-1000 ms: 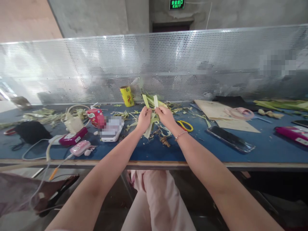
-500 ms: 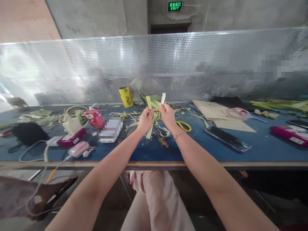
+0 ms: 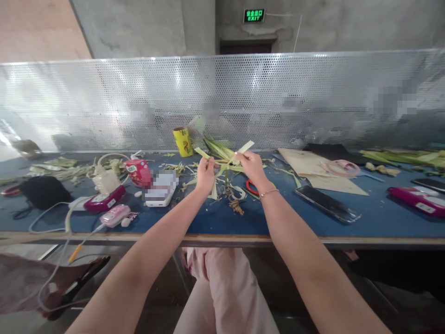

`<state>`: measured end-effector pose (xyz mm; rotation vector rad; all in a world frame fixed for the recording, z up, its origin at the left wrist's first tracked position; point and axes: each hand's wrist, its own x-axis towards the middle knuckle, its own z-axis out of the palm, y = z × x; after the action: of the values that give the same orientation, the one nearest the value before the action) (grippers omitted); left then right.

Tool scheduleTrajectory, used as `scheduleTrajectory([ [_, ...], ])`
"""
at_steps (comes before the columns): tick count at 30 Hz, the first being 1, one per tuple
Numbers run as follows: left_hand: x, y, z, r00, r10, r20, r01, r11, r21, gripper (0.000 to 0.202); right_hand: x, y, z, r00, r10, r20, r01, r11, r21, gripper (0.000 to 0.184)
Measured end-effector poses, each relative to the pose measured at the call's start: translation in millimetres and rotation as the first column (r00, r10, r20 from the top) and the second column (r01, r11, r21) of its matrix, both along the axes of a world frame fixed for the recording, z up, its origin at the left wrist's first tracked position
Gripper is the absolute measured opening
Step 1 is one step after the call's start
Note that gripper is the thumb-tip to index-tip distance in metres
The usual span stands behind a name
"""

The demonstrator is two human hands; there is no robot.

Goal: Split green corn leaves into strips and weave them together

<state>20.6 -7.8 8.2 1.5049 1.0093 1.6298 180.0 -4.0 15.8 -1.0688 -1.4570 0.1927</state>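
Pale green leaf strips [image 3: 225,168] cross between my two hands just above the table. My left hand [image 3: 206,174] is closed on one strip, whose free end sticks out up and to the left. Another strip is pinched in my right hand [image 3: 253,166], its pale end pointing up and to the right. Long green leaves [image 3: 219,149] lie just behind the hands. Under my right hand, the red and yellow handle of scissors [image 3: 251,187] shows in part; the rest is hidden. A small twisted brown bundle [image 3: 237,207] rests below the hands.
A yellow roll [image 3: 183,142] stands behind my left hand. Left are a white box-shaped device [image 3: 162,189], a red carton [image 3: 138,172] and cables. Right are a phone [image 3: 327,203], brown paper [image 3: 320,171] and a purple device [image 3: 415,200]. A perforated metal screen [image 3: 243,102] closes the back.
My hands have moved apart, the left one leftward and the right one rightward. The strip ends, upright before, now slant outward.
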Motion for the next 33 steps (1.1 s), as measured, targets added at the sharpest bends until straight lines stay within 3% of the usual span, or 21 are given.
scheduleTrajectory([
  [7, -6, -1, 7.7, 0.998, -0.013, 0.062, 0.015, 0.999, -0.041, 0.019, 10, 12, -8.0, 0.986, 0.137, -0.091, -0.145, 0.985, -0.092, 0.040],
  [10, -7, 1, 6.2, 0.998, -0.048, 0.045, 0.049, 0.999, -0.010, 0.019, 7, 8, -8.5, 0.995, 0.097, 0.019, -0.095, 0.990, -0.105, 0.044],
  [14, -7, 6, 3.0, 0.997, -0.066, 0.035, 0.065, 0.997, 0.036, 0.019, -6, -1, -6.7, 0.952, 0.171, 0.252, -0.141, 0.981, -0.135, 0.044],
  [19, -4, 4, 2.1, 0.997, -0.077, 0.022, 0.075, 0.994, 0.073, 0.016, -17, 0, -7.8, 0.949, 0.172, 0.264, -0.136, 0.980, -0.149, 0.043],
  [24, 1, 2, 2.0, 0.999, -0.024, -0.023, 0.023, 1.000, -0.018, 0.022, -31, 2, -12.6, 0.979, 0.115, 0.169, -0.102, 0.991, -0.081, 0.041],
  [29, 5, -1, 3.1, 0.991, -0.122, 0.052, 0.127, 0.983, -0.129, 0.026, -38, -3, -12.3, 0.955, 0.135, 0.265, -0.141, 0.990, 0.003, 0.032],
  [33, 4, -1, -0.1, 0.995, -0.091, 0.030, 0.094, 0.988, -0.122, 0.024, -42, -7, -9.1, 0.949, 0.126, 0.289, -0.126, 0.992, -0.017, 0.022],
])
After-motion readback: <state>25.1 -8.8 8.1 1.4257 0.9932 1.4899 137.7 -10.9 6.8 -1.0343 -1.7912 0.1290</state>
